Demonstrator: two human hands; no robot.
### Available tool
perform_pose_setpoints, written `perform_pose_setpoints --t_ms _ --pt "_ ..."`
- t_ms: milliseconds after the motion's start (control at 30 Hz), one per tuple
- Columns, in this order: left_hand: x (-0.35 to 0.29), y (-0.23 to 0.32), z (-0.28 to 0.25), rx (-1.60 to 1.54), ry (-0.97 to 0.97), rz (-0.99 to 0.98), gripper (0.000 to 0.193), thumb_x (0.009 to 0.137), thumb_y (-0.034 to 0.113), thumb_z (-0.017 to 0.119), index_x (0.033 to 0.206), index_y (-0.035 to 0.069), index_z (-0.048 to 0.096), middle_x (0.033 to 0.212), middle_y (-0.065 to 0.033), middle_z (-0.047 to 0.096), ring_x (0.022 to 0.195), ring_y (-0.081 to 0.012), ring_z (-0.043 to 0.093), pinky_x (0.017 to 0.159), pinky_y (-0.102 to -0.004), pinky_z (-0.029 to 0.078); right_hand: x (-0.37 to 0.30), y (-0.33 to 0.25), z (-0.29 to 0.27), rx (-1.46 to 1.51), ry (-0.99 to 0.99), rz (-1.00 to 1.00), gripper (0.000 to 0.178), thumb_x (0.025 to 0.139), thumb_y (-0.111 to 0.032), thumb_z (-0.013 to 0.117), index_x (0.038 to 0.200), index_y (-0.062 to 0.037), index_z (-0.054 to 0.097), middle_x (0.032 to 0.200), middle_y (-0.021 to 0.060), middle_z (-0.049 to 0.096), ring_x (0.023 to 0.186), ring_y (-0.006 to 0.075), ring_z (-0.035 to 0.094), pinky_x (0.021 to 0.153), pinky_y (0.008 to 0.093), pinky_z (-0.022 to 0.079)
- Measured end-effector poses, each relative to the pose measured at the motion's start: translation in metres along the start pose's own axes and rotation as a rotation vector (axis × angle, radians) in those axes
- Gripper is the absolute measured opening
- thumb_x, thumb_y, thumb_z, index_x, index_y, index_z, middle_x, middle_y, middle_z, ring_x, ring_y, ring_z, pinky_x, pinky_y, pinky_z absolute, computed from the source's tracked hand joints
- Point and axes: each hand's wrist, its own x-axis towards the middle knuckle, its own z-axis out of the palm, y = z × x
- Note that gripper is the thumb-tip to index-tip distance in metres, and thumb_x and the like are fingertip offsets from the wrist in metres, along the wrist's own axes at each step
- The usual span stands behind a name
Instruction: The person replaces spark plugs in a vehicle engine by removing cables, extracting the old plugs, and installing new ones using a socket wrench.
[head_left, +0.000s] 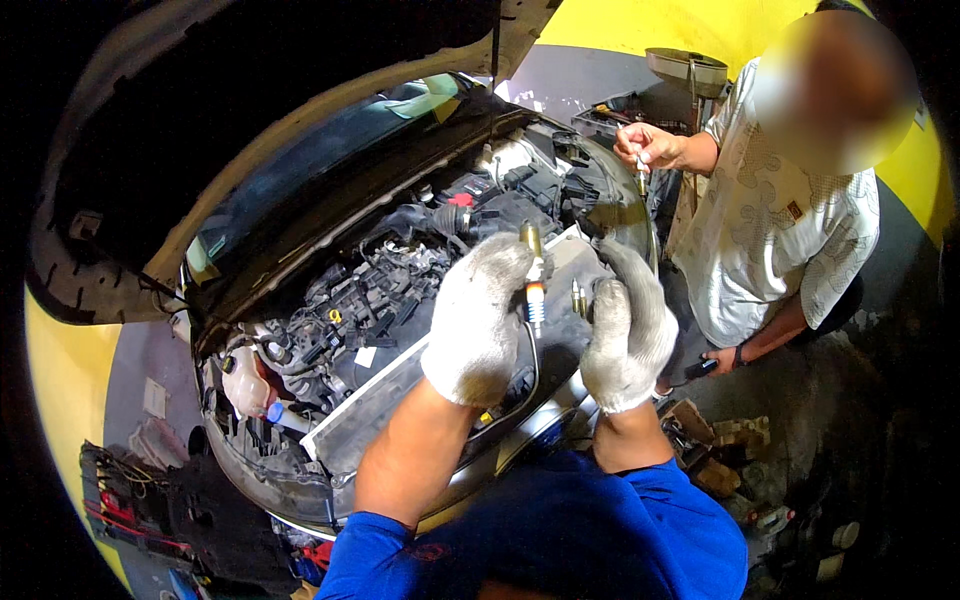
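My left hand [478, 320], in a whitish knit work glove, pinches a spark plug [535, 292] upright over the engine bay. Its brass-coloured metal end points up, and its pale body with blue and orange bands hangs below the fingertips. Beside it my right hand [630, 335], gloved alike, is closed with the fingers curled. Two small brass-coloured metal tips [578, 298] stick out from its thumb side; the rest of them is hidden in the glove. Both hands are above the front of the car's open engine bay [375, 290].
A raised hood [90, 240] fills the upper left. At the right stands a person in a patterned light shirt [775, 240], whose raised hand [650, 147] holds a small slim part. A coolant tank [245, 378] sits at the bay's left. Boxes and parts [735, 450] lie at the lower right.
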Motion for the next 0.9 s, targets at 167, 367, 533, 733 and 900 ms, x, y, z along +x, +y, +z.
perform_pose_setpoints --t_ms 167,367,533,733,900 --pt "-0.002 0.022 0.004 -0.909 0.111 -0.470 0.018 0.097 0.017 0.054 0.103 0.004 0.065 0.092 -0.0059 0.067 0.081 -0.0155 0.064 0.071 -0.0293 0.052 0.015 0.007 0.006 -0.331 -0.229 -0.212 0.064 0.077 -0.008 0.066 0.140 -0.0141 0.058 0.071 0.0059 0.053 0.062 0.0241 0.055 0.058 0.0374 0.046" --pt "-0.006 0.028 -0.001 -0.789 0.155 -0.510 0.024 0.099 0.021 0.050 0.103 0.004 0.065 0.085 -0.0042 0.064 0.070 -0.0121 0.059 0.061 -0.0238 0.047 0.019 0.006 0.016 -0.285 -0.244 -0.237 0.065 0.077 -0.010 0.066 0.141 -0.0131 0.057 0.071 0.0042 0.053 0.063 0.0230 0.056 0.057 0.0363 0.046" --pt "-0.008 0.024 0.002 -0.759 0.200 -0.546 0.029 0.100 0.025 0.047 0.103 0.002 0.064 0.082 -0.0042 0.063 0.069 -0.0115 0.058 0.060 -0.0241 0.047 0.007 0.016 0.023 -0.298 -0.185 -0.244 0.058 0.077 -0.011 0.067 0.134 -0.0103 0.062 0.073 0.0038 0.055 0.064 0.0216 0.056 0.059 0.0356 0.047" --pt "-0.010 0.019 0.003 -0.767 0.211 -0.517 0.027 0.099 0.028 0.047 0.096 0.004 0.060 0.081 -0.0044 0.061 0.068 -0.0137 0.056 0.060 -0.0260 0.045 -0.004 0.014 0.026 -0.345 -0.245 -0.217 0.054 0.076 -0.011 0.065 0.130 -0.0079 0.063 0.074 0.0037 0.056 0.066 0.0222 0.057 0.061 0.0364 0.048" --pt "-0.015 0.002 0.005 -0.490 0.284 -0.382 0.030 0.101 0.029 0.044 0.095 0.003 0.059 0.084 -0.0045 0.060 0.069 -0.0140 0.053 0.062 -0.0254 0.043 -0.008 0.013 0.027 -0.223 -0.256 -0.173 0.052 0.077 -0.012 0.064 0.129 -0.0065 0.063 0.076 0.0064 0.059 0.069 0.0256 0.059 0.063 0.0389 0.049"
